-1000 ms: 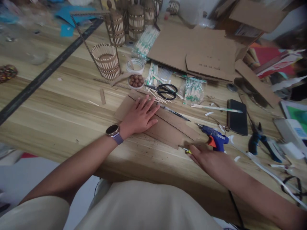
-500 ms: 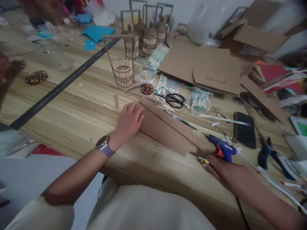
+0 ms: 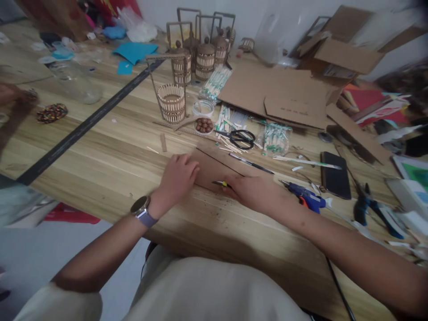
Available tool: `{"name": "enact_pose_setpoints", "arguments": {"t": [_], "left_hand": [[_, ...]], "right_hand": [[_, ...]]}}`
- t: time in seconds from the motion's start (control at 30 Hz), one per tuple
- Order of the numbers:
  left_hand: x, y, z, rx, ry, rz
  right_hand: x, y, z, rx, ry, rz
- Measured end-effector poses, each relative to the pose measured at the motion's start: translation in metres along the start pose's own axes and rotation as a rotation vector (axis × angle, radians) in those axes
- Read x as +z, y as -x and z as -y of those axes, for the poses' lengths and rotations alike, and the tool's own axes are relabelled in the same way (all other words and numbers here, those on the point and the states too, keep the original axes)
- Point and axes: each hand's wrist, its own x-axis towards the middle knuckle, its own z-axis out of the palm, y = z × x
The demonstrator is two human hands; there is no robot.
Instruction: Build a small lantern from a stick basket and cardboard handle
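A strip of brown cardboard (image 3: 207, 167) with a dark line along it lies flat on the wooden table. My left hand (image 3: 176, 179), a watch on its wrist, rests at the strip's left end, fingers slightly bent and not gripping it. Over the strip, my right hand (image 3: 249, 191) is closed around a cutter knife (image 3: 219, 183) with a yellow part near its blade. The blade points left, toward my left fingers; whether it touches the cardboard I cannot tell. My right hand and forearm cover the strip's right part.
Beyond the strip lie a pen (image 3: 250, 164), black scissors (image 3: 241, 139) and a cup of brown beads (image 3: 203, 125). A stick basket (image 3: 171, 103) stands farther back. To the right are a blue glue gun (image 3: 307, 197), a phone (image 3: 335, 174) and pliers (image 3: 368, 205). Another person's hand (image 3: 11, 93) shows far left.
My right hand has moved left with the cutter knife, from beyond the strip's right end to over its middle. My left hand stays at the left end.
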Motion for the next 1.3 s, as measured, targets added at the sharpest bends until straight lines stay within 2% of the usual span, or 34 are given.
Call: {"name": "enact_pose_setpoints", "arguments": {"t": [0.13, 0.23, 0.3, 0.43, 0.67, 0.87, 1.17, 1.3], "left_hand": [[0.010, -0.035, 0.004, 0.139, 0.018, -0.034], [0.025, -0.055, 0.002, 0.260, 0.028, 0.080], [0.033, -0.061, 0.000, 0.293, 0.016, 0.151], [0.041, -0.062, 0.000, 0.310, -0.013, 0.191], [0.043, -0.059, 0.000, 0.315, -0.040, 0.184], [0.043, -0.059, -0.002, 0.318, -0.028, 0.160], [0.046, -0.058, -0.001, 0.328, 0.004, 0.127], [0.046, -0.057, 0.002, 0.330, 0.028, 0.123]], "right_hand": [[-0.009, -0.007, 0.012, -0.036, 0.004, -0.013], [-0.004, -0.009, 0.014, -0.053, -0.008, -0.032], [0.002, -0.011, 0.014, -0.061, -0.015, -0.055], [0.011, -0.018, 0.013, -0.051, -0.024, -0.048], [0.012, -0.022, 0.014, -0.047, -0.010, -0.040], [-0.007, -0.019, 0.020, -0.076, 0.087, -0.012], [-0.040, -0.021, 0.031, -0.120, 0.118, 0.045], [-0.042, -0.018, 0.036, -0.121, 0.157, 0.061]]}}
